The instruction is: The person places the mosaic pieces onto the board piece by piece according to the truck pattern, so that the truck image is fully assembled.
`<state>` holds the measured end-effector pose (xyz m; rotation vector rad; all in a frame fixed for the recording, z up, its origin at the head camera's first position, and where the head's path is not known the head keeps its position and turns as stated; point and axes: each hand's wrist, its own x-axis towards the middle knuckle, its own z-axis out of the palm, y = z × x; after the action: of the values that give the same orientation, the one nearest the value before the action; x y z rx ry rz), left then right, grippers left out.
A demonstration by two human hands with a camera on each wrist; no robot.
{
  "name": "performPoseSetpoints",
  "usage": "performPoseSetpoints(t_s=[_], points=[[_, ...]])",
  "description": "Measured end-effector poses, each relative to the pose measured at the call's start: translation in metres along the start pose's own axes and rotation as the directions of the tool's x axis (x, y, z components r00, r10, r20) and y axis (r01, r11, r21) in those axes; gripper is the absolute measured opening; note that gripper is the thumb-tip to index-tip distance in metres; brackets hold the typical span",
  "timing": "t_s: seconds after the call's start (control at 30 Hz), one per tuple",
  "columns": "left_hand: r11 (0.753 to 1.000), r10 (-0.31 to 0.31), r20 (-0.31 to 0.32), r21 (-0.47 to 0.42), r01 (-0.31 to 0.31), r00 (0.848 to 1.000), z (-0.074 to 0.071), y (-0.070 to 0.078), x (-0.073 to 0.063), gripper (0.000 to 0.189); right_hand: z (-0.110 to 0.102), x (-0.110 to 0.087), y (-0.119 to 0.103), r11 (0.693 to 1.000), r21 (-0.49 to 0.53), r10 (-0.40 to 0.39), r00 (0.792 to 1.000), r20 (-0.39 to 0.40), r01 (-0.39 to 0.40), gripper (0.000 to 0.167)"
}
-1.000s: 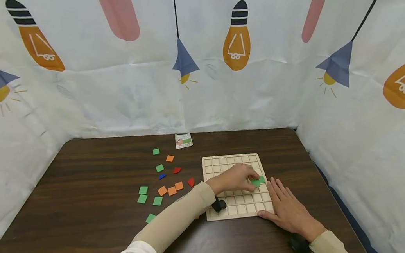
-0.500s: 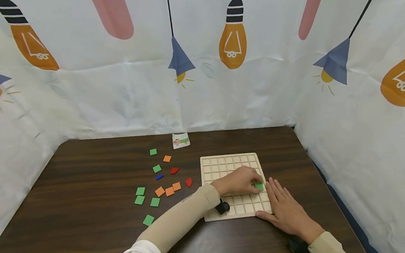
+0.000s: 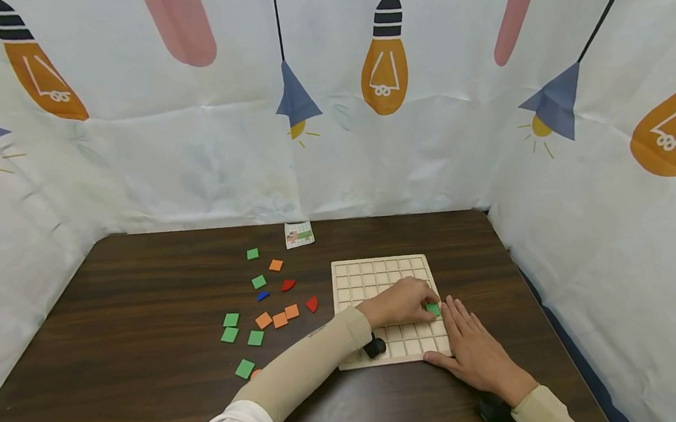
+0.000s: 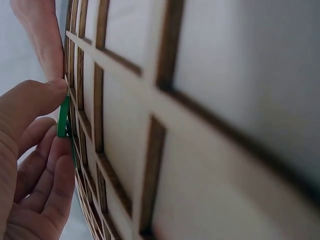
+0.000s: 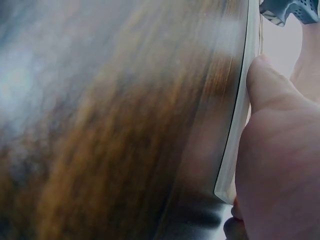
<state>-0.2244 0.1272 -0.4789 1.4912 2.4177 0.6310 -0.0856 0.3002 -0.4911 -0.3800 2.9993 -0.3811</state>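
Observation:
My left hand [image 3: 403,302] reaches over the right part of a pale wooden grid board [image 3: 363,277]. Between its thumb and fingers it pinches a green square tile [image 3: 434,310], low at the grid near the right edge. In the left wrist view the green tile [image 4: 63,116] stands on edge under the thumb tip, close against the board; a sliver of more green shows below it. My right hand [image 3: 481,352] lies with straight fingers along the board's right edge, its thumb at the near corner. In the right wrist view that thumb [image 5: 272,87] touches the board's side [image 5: 240,115].
Left of the board, loose pieces lie on the dark table [image 3: 130,327]: several green squares [image 3: 255,338], several orange squares [image 3: 280,320], red quarter-rounds [image 3: 312,304] and a blue piece [image 3: 263,295]. A small pattern card [image 3: 299,235] lies at the back edge. A printed curtain [image 3: 200,162] encloses the table.
My left hand has shifted slightly right over the board with the green tile. A second green tile seen beside it a second ago is now mostly hidden. The right hand stays at the edge.

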Motion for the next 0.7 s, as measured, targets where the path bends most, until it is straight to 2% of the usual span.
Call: performPoseSetpoints(t_s=[0.23, 0.7], points=[[1.000, 0.010, 0.016, -0.011, -0.010, 1.000, 0.0015, 0.0008, 0.0008, 0.033, 0.0000, 0.0003, 0.0006, 1.000, -0.001, 0.006, 1.000, -0.006, -0.006, 0.104], [1.000, -0.012, 0.025, 0.005, 0.012, 1.000, 0.0005, 0.0026, 0.0017, 0.036, 0.0001, 0.0002, 0.0017, 1.000, 0.003, 0.008, 1.000, 0.000, -0.008, 0.104]])
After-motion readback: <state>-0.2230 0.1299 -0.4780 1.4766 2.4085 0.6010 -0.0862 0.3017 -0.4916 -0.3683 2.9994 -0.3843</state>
